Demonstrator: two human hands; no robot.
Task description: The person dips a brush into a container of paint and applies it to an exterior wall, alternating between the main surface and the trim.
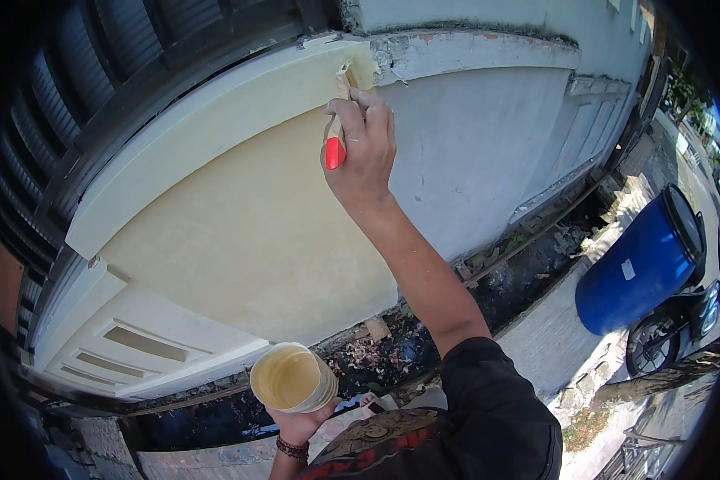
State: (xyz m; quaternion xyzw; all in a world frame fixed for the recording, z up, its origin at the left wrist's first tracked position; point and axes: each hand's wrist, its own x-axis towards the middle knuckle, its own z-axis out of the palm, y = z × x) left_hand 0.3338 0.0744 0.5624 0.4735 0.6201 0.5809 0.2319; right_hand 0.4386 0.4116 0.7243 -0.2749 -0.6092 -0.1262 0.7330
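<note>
My right hand point(362, 152) is closed around the wooden handle of a paintbrush point(335, 144), whose handle end is red. The brush head touches the upper ledge point(280, 84) of the wall, where cream paint meets bare grey-white plaster. Low in the view, my left hand point(300, 422) holds a tub of cream paint point(294, 378) from beneath and the side, its mouth facing up. Cream paint coats the tub's inside. The wall panel point(240, 232) left of my right arm is cream; the panel point(464, 152) to the right is pale grey.
A dark metal fence point(80, 88) rises above the ledge. Along the wall's foot runs a ditch point(376, 352) with dark water and debris. To the right stand a blue barrel point(636, 264) and a motorcycle point(656, 340) on the pavement side.
</note>
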